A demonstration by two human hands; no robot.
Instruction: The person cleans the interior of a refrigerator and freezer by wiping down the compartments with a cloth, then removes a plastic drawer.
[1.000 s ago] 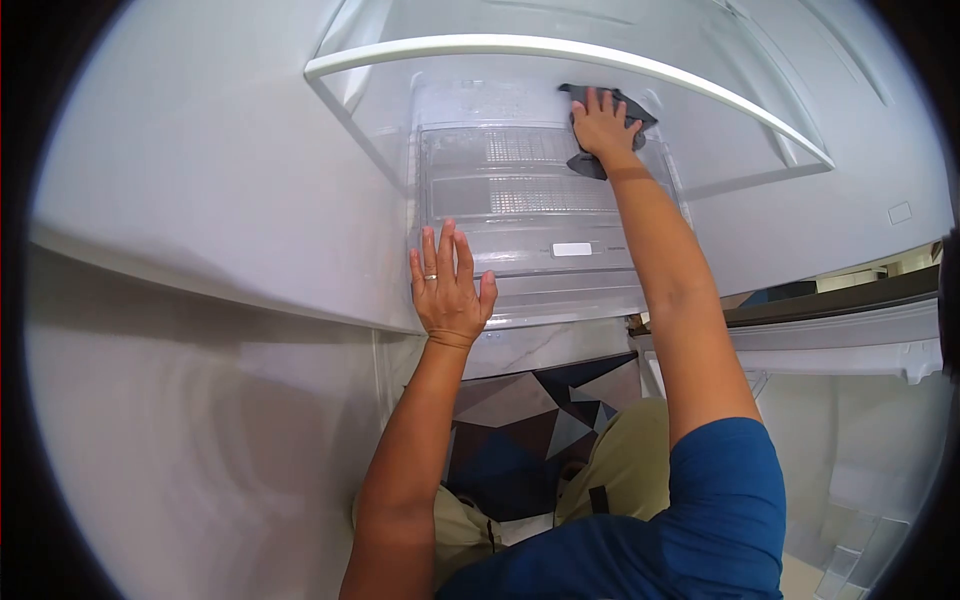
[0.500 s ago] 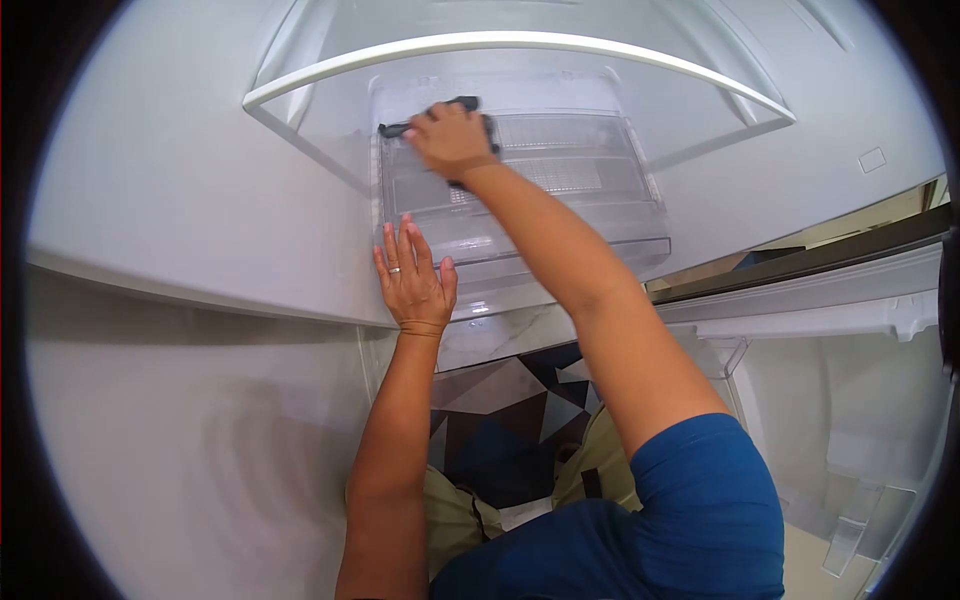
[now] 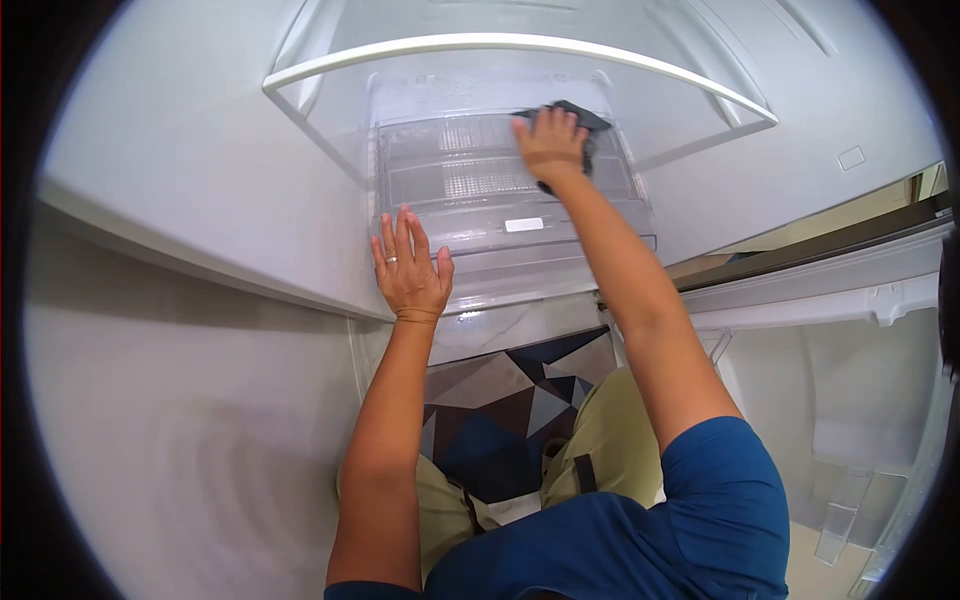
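Note:
My right hand [image 3: 553,145] lies flat with its fingers spread, pressing a dark grey cloth [image 3: 590,120] onto the right part of a clear drawer cover [image 3: 490,215] at the bottom of the fridge. Part of the cloth is hidden under the palm. My left hand [image 3: 413,275] has its fingers spread and wears a ring. It rests by the front left corner of the cover, holding nothing.
A glass shelf with a white front edge [image 3: 520,41] spans the fridge above my hands. On the right stands an open door with a white rim [image 3: 820,308] and clear bins. A patterned mat [image 3: 500,410] lies on the floor below.
My right hand swept left with the cloth, then came back to the right across the cover. My left hand stayed by the front left corner. The view shifted slightly.

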